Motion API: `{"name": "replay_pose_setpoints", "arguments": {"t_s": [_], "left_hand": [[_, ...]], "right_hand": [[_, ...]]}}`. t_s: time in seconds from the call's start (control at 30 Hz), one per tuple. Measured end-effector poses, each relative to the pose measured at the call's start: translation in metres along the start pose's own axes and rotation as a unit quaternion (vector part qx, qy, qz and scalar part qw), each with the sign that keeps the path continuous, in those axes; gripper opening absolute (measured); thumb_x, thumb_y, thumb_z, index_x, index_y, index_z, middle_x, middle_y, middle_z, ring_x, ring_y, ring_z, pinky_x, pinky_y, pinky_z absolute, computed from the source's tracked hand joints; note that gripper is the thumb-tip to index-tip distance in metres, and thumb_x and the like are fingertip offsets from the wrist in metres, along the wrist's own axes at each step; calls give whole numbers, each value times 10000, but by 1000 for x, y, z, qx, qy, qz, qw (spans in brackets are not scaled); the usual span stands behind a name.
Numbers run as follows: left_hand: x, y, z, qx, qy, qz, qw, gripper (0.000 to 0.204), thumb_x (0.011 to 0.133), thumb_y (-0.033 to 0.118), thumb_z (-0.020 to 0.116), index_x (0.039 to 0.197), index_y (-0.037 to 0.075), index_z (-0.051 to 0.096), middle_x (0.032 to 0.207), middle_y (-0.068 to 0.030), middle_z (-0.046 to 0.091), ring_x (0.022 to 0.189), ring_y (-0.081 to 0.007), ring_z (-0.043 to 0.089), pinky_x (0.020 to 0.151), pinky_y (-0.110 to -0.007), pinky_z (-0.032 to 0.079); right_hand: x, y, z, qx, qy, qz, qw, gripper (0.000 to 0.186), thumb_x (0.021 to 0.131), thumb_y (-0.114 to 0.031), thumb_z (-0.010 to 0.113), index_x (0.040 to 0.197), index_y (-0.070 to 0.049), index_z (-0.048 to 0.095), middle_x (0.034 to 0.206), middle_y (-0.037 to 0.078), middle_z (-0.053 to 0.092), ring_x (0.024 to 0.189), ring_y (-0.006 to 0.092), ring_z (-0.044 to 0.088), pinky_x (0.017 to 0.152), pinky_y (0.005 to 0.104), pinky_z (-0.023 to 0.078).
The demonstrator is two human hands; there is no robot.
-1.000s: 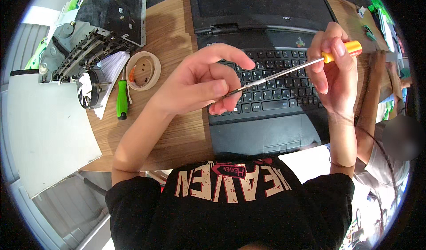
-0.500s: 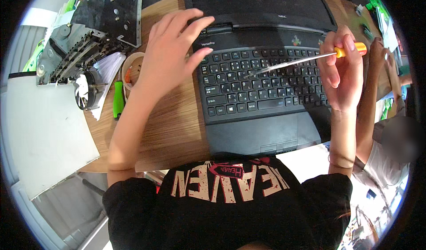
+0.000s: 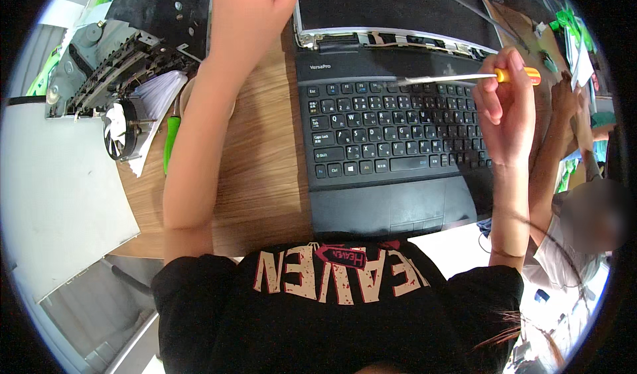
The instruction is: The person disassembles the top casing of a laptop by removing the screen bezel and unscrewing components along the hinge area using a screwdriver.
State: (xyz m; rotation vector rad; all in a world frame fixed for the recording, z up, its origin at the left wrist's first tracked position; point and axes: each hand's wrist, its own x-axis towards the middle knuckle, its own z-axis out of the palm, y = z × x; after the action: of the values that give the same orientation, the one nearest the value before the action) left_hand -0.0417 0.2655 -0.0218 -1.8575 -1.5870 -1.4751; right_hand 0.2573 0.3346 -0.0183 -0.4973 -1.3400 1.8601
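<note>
In right hand (image 3: 507,118), metal-shafted screwdriver (image 3: 464,77)

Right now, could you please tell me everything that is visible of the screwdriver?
The screwdriver has a glossy yellow-orange handle, apparently plastic, and a long, thin, silvery shaft that looks metallic. The right hand holds it at the handle. In the picture, the shaft points left, over the upper part of the laptop keyboard; its end is blurred, so the tip's shape, and whether it touches anything, cannot be told.

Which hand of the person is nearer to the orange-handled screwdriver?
Right. The right hand holds the screwdriver; the left hand is away from it, near the left edge of the laptop screen.
</note>
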Motion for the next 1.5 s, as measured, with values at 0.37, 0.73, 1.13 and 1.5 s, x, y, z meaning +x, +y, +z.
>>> {"name": "replay_pose_setpoints", "arguments": {"t_s": [0.37,0.73,1.13,1.5], "left_hand": [[63,-58,10,-205,94,-232,946,261,863,235,793,879,-18,728,742,34,632,656,-27,502,590,-202,385],[55,-79,-5,-281,46,-268,920,371,819,305,822,933,-37,734,838,-24,695,737,-61,571,658,-213,448],[55,-79,1,-280,77,-250,924,409,802,323,826,919,-57,729,801,-37,686,707,-83,578,639,-232,455],[46,-79,-7,-327,80,-207,919,423,790,313,837,963,-58,728,831,-59,703,714,-92,599,630,-223,464]], "right_hand": [[85,33,48,-284,48,-146,946,156,980,-194,625,887,-69,615,825,0,615,684,41,546,604,168,451],[132,58,115,-380,-35,-190,904,291,936,-102,631,686,-53,491,607,-31,520,538,54,415,493,245,327],[141,77,116,-464,-33,-255,847,274,912,-126,660,691,-49,517,616,-47,469,564,43,384,503,243,296],[142,79,114,-445,-61,-257,856,260,898,-120,671,698,-42,524,612,-44,489,560,39,398,502,234,307]]}}
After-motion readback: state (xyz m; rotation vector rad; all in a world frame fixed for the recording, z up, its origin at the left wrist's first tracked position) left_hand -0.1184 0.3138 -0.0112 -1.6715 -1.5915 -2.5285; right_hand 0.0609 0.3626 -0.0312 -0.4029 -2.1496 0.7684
